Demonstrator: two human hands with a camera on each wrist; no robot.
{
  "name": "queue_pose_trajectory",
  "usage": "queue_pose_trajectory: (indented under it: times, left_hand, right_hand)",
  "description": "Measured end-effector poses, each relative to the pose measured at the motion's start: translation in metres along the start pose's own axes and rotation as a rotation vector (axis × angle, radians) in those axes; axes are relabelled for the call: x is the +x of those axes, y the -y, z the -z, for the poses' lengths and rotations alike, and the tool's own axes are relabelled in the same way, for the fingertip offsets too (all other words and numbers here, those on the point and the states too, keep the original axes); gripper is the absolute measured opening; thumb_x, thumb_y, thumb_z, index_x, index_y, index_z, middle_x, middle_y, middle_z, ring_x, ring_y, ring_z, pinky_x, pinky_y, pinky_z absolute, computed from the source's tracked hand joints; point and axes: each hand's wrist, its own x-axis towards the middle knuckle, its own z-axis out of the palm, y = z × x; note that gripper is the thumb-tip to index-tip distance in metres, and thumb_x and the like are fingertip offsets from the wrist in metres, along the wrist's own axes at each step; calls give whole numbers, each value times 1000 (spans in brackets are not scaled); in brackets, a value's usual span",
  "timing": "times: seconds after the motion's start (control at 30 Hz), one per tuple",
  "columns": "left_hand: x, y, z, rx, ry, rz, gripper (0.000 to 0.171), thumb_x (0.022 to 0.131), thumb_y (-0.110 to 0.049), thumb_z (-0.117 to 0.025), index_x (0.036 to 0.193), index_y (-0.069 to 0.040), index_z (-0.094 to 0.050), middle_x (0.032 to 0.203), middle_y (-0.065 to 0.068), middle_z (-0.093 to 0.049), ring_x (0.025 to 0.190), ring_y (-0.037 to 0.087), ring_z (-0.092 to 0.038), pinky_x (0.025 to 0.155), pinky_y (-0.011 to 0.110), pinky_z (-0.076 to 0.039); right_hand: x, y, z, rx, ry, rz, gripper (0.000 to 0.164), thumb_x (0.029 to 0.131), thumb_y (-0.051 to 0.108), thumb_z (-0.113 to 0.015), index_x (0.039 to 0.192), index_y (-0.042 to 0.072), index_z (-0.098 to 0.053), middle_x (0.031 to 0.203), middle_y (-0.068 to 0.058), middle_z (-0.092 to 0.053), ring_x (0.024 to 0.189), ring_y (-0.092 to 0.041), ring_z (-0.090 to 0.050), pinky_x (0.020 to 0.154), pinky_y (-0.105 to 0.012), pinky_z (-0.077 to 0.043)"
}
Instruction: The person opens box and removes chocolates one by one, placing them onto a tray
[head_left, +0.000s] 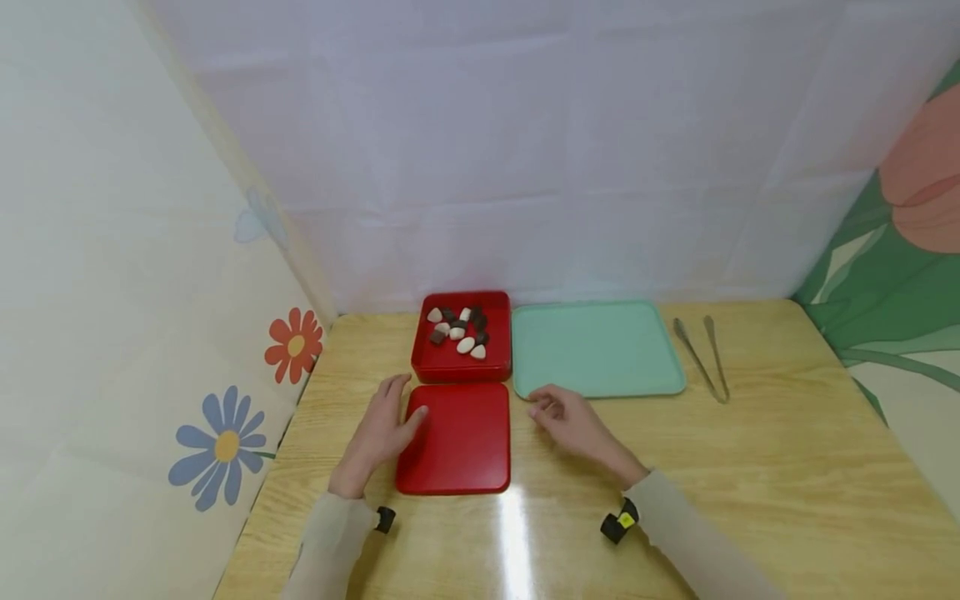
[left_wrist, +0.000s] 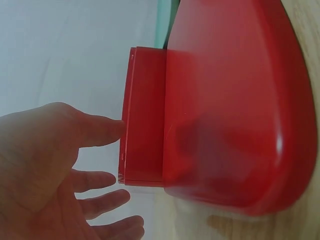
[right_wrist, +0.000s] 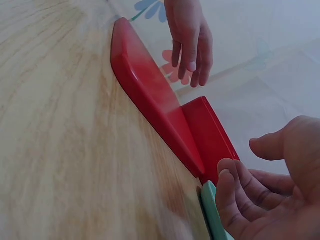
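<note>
A flat red lid (head_left: 459, 442) lies on the wooden table, right in front of a red box (head_left: 462, 367). Inside the box are several small dark and whitish pieces (head_left: 465, 344); their kind is too small to tell. Over the lid's left edge hovers my left hand (head_left: 384, 423), fingers relaxed and apart from the lid in the right wrist view. Near the front left corner of a mint-green tray (head_left: 592, 358), my right hand (head_left: 573, 422) hangs with loosely curled fingers. Neither hand holds anything.
Metal tongs (head_left: 705, 358) lie right of the tray, their joined end towards me. A pale cloth wall (head_left: 562, 167) rises behind the table's back edge. On the left stands a flower-printed sheet (head_left: 187, 333), and another printed sheet (head_left: 907, 275) stands on the right.
</note>
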Motion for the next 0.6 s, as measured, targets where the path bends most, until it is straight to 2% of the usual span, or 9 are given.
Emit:
queue_pose_trajectory:
  times: [0.17,0.4,0.6]
  left_hand:
    - [4,0,-1,30,-23,-28,72,104,-25,-69,160,5,-36,163,29,-37,147,48,-42,121,65,-40]
    - [6,-3,-2,24,-28,-13,74,104,-25,-69,162,4,-34,164,27,-35,148,47,-40,120,65,-41]
    - [9,-5,-4,30,-71,-57,75,103,-22,-71,162,4,-34,166,26,-33,149,47,-40,120,65,-42]
  right_hand:
    - [-1,-2,12,6,-9,2,34,107,18,-66,134,-3,-68,109,-11,-76,93,-20,-73,75,-27,-60]
    - [-3,-11,27,3,-34,24,36,107,18,-67,134,-6,-66,109,-15,-75,93,-23,-75,73,-26,-61]
    - [-8,-17,38,10,-54,10,38,107,18,-67,135,-8,-65,110,-18,-74,92,-31,-76,71,-26,-61]
